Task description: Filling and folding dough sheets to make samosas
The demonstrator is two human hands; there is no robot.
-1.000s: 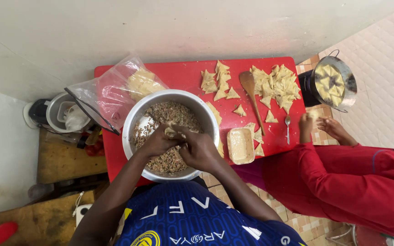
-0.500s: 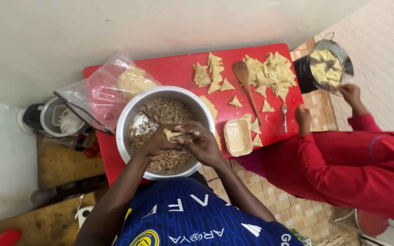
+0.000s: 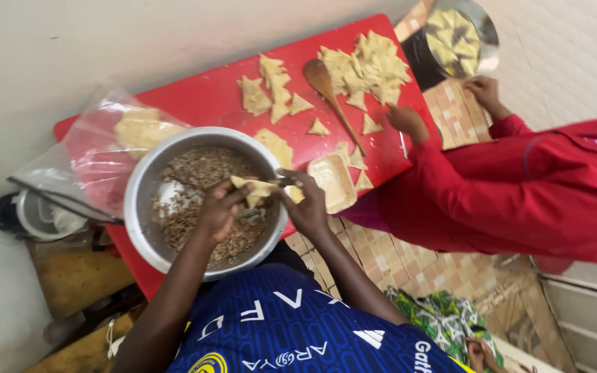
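Pastry now higher, between both fingers.

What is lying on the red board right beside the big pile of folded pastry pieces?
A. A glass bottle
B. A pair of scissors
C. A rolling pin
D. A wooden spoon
D: a wooden spoon lies on the red board, its bowl end next to the pile of folded pastry pieces and its handle pointing toward the metal bowl of filling.
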